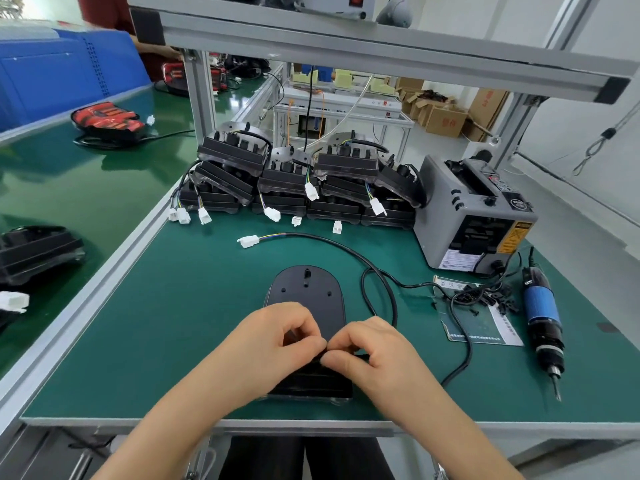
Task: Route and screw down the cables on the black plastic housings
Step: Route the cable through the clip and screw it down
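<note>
Left forearm and right forearm bare along all that shows, left grip and right grip bare hands, black trousers on both legs, plain dark fabric, narrow pale gap between the legs

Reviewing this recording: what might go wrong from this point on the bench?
1. The cable lies in a loose loop and runs through the pile of small black clips; pulling it taut may scatter them.
2. The left hand and right hand both pinch what seems to be the cable over the housing, hiding the routing point; a misroute might go unseen.
</note>
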The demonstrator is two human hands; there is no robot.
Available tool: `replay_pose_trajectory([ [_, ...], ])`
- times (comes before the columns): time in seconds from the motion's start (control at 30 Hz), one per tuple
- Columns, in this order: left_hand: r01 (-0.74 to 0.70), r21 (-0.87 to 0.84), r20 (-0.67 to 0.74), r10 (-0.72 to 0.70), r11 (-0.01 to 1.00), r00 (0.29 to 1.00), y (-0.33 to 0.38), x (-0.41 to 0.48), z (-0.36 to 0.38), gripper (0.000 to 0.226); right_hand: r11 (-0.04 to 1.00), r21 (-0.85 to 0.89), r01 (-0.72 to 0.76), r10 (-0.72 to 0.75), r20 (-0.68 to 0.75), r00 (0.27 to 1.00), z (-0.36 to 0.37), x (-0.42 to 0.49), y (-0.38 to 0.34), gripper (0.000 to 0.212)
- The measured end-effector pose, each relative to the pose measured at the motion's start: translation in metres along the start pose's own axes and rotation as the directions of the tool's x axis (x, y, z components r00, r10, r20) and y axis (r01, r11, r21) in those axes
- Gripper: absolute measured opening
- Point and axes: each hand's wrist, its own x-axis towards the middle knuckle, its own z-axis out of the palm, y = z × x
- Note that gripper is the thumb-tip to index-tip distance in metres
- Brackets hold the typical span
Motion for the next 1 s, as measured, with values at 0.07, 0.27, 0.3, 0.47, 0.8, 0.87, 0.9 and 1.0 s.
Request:
replay_pose_trajectory([
  [0.07,-0.009,0.005,0.017,0.009,1.0,1.0,-0.0007,0.0002,-0.0006,0.01,1.0,0.03,-0.003,0.003,-0.005,1.0,0.0011,-0.002,0.0006,0.012],
  [0.27,0.029,-0.015,0.011,-0.029,0.999,1.0,-0.0044,-0.0012,-0.0017,0.007,0.994,0.106,-0.004,0.005,-0.015,1.0,0.0031,-0.0044,0.0014,0.026],
  [0.3,0.028,-0.013,0.021,-0.028,1.0,0.999,-0.0048,-0.0009,-0.003,0.006,0.994,0.106,-0.008,0.007,0.001,1.0,0.0027,-0.0043,0.0014,0.021],
  [0.47,0.024,0.015,0.072,-0.025,1.0,0.997,-0.0044,0.0,-0.0076,0.006,0.995,0.096,-0.025,0.022,0.04,0.999,-0.0009,-0.005,0.0001,0.006],
  [0.8,0.011,0.017,0.079,-0.012,1.0,0.997,-0.0019,-0.0031,-0.0015,0.024,0.994,0.106,-0.024,0.02,0.037,0.999,0.002,-0.0061,0.0017,0.011],
  [0.87,-0.045,0.052,0.075,0.041,0.998,0.996,-0.0021,-0.0038,-0.0003,0.028,0.983,0.173,-0.065,0.055,0.058,0.997,0.0014,-0.0064,0.0019,0.009],
  [0.9,-0.078,0.084,0.069,0.073,0.993,0.995,-0.0019,-0.0045,0.0,0.028,0.975,0.206,-0.085,0.072,0.072,0.995,0.0009,-0.0062,0.0018,0.008],
  [1.0,-0.149,0.18,0.036,0.145,0.972,0.989,-0.0003,-0.006,0.0008,0.025,0.955,0.272,-0.118,0.092,0.106,0.99,-0.0019,-0.005,0.0016,0.015],
])
